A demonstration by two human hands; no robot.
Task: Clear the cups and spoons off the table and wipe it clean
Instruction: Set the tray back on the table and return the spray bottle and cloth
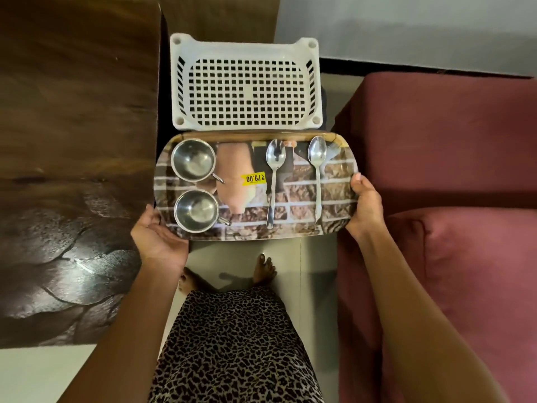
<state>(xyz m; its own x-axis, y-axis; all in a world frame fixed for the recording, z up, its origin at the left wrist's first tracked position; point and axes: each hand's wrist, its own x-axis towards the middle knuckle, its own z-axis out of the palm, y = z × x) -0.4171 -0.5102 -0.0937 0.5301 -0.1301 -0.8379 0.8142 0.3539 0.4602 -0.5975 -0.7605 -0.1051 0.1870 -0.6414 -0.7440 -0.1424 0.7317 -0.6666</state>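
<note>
Carrying, head view: one tray (296,229), printed and glossy, is being held level in the gap between table (72,135) and sofa (450,175). Its far edge is nearly meeting a white crate (315,82).

Item 1, far cup (192,160) and near cup (197,211): steel, standing upright on the tray's left end, close together, handles pointing right. Both are likely light, rigid and not fragile, but they are sitting loose on a slick surface and would be sliding at any tilt.

Item 2, left spoon (273,181) and right spoon (317,175): steel, lying parallel and apart on the right half, bowls far, handles toward the person. Probably light and quick to skate.

Item 3, sticker (253,178): yellow, lying between cups and spoons.

Handling: the tray is judged stiff and light, best taken at both short ends and kept flat.

Left hand (157,235): lying palm-up under the near left corner, just beside the near cup. Its fingers are hiding beneath the tray, so their curl cannot be told.

Right hand (364,205): gripping the right end, thumb pressing on the rim, with the right spoon near its thumb.
</note>
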